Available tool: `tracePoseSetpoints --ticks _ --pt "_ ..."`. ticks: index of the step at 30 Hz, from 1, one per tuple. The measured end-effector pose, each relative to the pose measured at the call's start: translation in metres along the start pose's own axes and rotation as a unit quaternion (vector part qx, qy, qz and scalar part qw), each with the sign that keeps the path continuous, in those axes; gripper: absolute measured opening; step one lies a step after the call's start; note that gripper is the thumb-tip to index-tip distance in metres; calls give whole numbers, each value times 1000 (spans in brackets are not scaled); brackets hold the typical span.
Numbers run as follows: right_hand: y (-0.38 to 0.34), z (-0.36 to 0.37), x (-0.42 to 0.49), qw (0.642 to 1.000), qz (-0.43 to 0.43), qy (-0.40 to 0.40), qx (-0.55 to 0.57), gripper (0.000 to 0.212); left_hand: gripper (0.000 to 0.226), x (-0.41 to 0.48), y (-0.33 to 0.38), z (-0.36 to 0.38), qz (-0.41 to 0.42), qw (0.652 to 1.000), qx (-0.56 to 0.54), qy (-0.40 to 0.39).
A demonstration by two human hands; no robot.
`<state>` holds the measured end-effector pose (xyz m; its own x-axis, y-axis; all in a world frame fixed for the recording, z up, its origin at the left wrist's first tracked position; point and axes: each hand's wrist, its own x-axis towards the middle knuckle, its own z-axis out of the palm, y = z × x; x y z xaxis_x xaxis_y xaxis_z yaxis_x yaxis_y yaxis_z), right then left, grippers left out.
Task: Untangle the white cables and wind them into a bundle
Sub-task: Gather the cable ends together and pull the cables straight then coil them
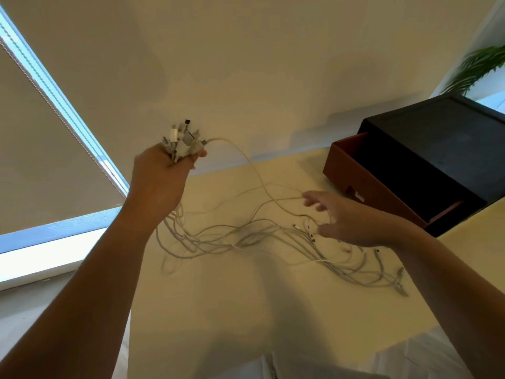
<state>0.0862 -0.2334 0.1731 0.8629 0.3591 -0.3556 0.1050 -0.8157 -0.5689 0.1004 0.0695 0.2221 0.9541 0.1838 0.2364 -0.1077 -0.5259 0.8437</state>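
Tangled white cables (246, 237) are being gripped by the plugs in the left hand (161, 176), strands trailing beside the brown drawer (358, 179); the right hand (344, 220) is being held loose-fingered over them

Two hands show, the left hand (161, 170) and the right hand (344, 220). One tangle of cables (246, 236), too many to count, lies below the fingers (314, 199) on one counter (246, 296). Beyond the right fingers: one box (437, 138), one open drawer (363, 170), one plant (475, 67).

White cables (262, 236), tangled, plug ends bunched high, strands across table
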Motion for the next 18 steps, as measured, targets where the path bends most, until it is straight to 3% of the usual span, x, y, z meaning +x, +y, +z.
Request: tracePoseSetpoints --ticks 2,4,6,9,11,15,18 --pt "-25 5 2 984 -79 -13 157 63 20 -2 3 4 7 1000 17 -20" --pt "-48 10 8 965 -119 7 234 62 17 -5 9 7 9 999 27 -46" --pt "-66 15 17 967 -135 66 207 59 15 -9 13 9 17 997 39 -63" --pt "-82 20 28 963 -164 176 120 26 13 -15 18 10 23 996 42 -81" --pt "-81 22 35 960 -156 221 67 29 16 -18 19 8 14 996 28 -84" --pt "-63 22 44 968 -100 231 -6 38 30 -19 17 1 16 997 2 -77" --pt "-53 24 48 977 -69 200 23 41 31 -22 15 3 15 996 19 -91"
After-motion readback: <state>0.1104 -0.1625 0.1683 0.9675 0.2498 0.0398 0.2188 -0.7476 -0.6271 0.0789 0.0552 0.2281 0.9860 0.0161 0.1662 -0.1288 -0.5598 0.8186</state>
